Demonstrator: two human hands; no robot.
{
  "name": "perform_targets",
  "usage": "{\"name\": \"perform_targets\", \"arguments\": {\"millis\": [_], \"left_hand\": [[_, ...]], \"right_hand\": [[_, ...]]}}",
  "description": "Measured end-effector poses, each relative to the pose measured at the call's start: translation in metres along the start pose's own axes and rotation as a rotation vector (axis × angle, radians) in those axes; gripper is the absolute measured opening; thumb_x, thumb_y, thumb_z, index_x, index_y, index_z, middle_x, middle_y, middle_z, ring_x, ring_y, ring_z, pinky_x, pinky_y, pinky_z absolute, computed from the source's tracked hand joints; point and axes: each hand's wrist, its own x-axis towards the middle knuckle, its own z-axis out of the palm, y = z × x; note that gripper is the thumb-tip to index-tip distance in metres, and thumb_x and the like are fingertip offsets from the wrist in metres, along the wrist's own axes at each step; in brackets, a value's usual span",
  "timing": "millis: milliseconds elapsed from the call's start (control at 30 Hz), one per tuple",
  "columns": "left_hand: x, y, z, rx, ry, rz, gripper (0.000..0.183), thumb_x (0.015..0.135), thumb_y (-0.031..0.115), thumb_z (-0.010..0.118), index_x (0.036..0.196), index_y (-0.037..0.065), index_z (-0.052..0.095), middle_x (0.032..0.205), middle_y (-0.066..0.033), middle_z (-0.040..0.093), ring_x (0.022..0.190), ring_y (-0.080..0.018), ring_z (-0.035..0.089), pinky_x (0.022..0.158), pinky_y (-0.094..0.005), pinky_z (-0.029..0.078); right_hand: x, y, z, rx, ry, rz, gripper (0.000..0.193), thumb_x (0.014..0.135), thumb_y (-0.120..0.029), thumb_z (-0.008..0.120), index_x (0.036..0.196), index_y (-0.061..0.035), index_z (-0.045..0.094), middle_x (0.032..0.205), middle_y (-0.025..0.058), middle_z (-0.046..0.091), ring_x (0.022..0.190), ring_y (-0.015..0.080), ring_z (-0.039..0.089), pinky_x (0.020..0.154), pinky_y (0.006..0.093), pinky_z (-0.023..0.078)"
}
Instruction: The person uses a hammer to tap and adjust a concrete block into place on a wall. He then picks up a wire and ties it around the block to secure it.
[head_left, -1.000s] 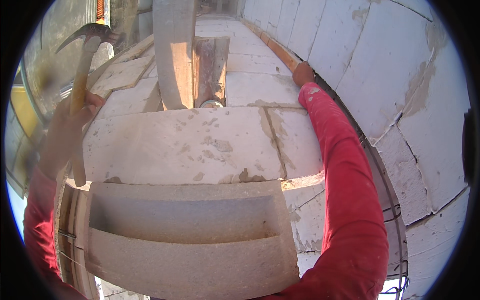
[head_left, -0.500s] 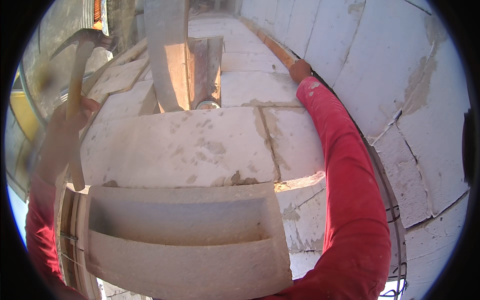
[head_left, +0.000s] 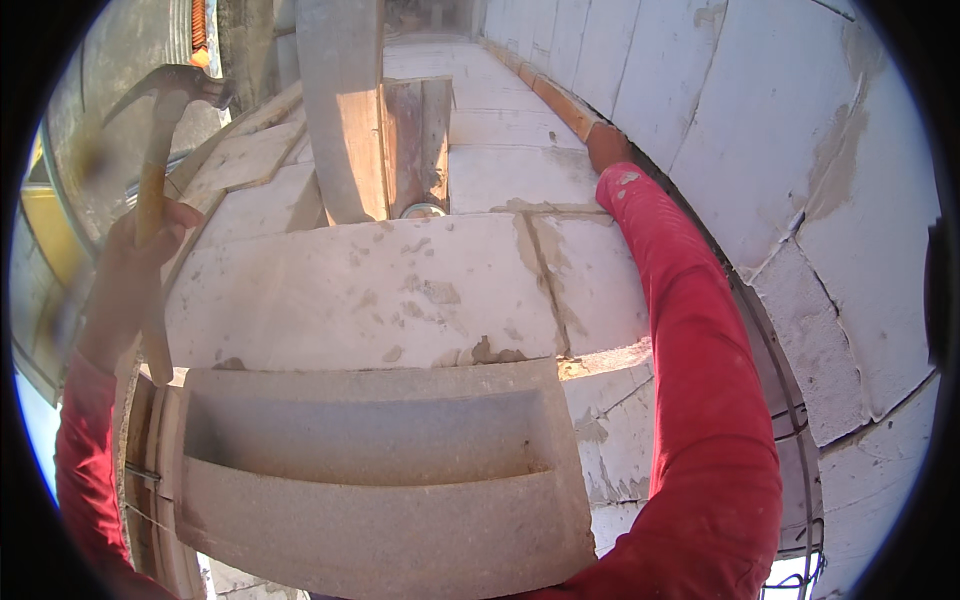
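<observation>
"Gripping what, that left hand [head_left: 140, 245]?"

"A claw hammer [head_left: 151, 200]. The fingers are wrapped around its wooden handle, and the hammer stands nearly upright at the left, head at the top, the curved claw pointing left. The handle's lower end hangs near the far left corner of the hollow concrete block [head_left: 370, 530]. I can't tell whether they touch."

"And the right hand [head_left: 607, 148]?"

"Stretched well forward, at the near end of a wooden strip [head_left: 560, 107]. It looks to be touching the strip, but the fingers are mostly hidden, so I can't tell how far they close on it."

"Where does that strip lie?"

"Along the foot of the white block wall [head_left: 800, 120] on the right, running away lengthwise."

"What's between the two arms?"

"Closest, that grey hollow block, its long trough facing up. Just beyond it, a big white block [head_left: 360, 290] with grey mortar stains, and a mortar joint near its right end. Farther off stands an upright post [head_left: 345, 110], partly sunlit, with a brown board [head_left: 403, 140] just to its right."

"Anything beside the right sleeve [head_left: 700, 330]?"

"Thin dark metal rods [head_left: 790, 432], between the sleeve and the wall."
</observation>
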Motion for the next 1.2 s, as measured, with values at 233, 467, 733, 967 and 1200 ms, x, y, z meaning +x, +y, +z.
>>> {"name": "perform_targets", "arguments": {"millis": [233, 467, 733, 967, 1200], "left_hand": [[0.002, 0.002, 0.005, -0.007, -0.007, 0.044, 0.017, 0.096, 0.019, 0.059, 0.102, 0.004, 0.065, 0.101, -0.0013, 0.063, 0.095, -0.0106, 0.051, 0.09, -0.0285, 0.037], [-0.004, 0.008, 0.005, 0.015, -0.025, 0.029, 0.017, 0.095, 0.017, 0.058, 0.102, 0.003, 0.066, 0.101, -0.0004, 0.062, 0.093, -0.0096, 0.05, 0.087, -0.0279, 0.038], [-0.001, -0.001, 0.001, 0.032, -0.002, 0.007, 0.018, 0.093, 0.015, 0.058, 0.102, 0.002, 0.065, 0.103, -0.0041, 0.062, 0.099, -0.0139, 0.053, 0.093, -0.0305, 0.039], [-0.002, -0.005, 0.002, -0.008, -0.025, 0.048, 0.018, 0.096, 0.017, 0.058, 0.104, 0.002, 0.064, 0.095, -0.0052, 0.062, 0.09, -0.0135, 0.056, 0.087, -0.031, 0.044], [-0.002, 0.048, 0.024, 0.005, -0.002, -0.121, 0.022, 0.101, 0.026, 0.058, 0.105, 0.005, 0.063, 0.077, 0.0009, 0.053, 0.054, -0.0053, 0.047, 0.047, -0.0217, 0.043]], "right_hand": [[0.011, -0.007, 0.006, -0.01, -0.034, 0.061, 0.02, 0.091, -0.016, 0.063, 0.1, -0.0034, 0.076, 0.103, 0.0211, 0.074, 0.098, 0.0396, 0.072, 0.083, 0.0466, 0.059], [0.047, 0.003, 0.042, 0.041, -0.057, 0.141, 0.027, 0.09, -0.019, 0.065, 0.104, 0.0018, 0.074, 0.107, 0.0228, 0.073, 0.103, 0.0397, 0.07, 0.088, 0.0454, 0.057], [0.044, 0.025, 0.049, -0.051, 0.022, 0.001, 0.033, 0.093, -0.023, 0.055, 0.094, 0.003, 0.075, 0.099, 0.0247, 0.073, 0.091, 0.0406, 0.072, 0.079, 0.0476, 0.058], [0.015, -0.001, 0.012, 0.084, 0.005, 0.12, 0.027, 0.091, -0.017, 0.059, 0.102, 0.0025, 0.074, 0.105, 0.0242, 0.073, 0.1, 0.0405, 0.071, 0.086, 0.0479, 0.058], [0.004, 0.014, -0.005, -0.055, -0.005, -0.127, 0.03, 0.09, -0.021, 0.059, 0.089, 0.0047, 0.074, 0.093, 0.0263, 0.072, 0.09, 0.0406, 0.072, 0.081, 0.0487, 0.057]]}}
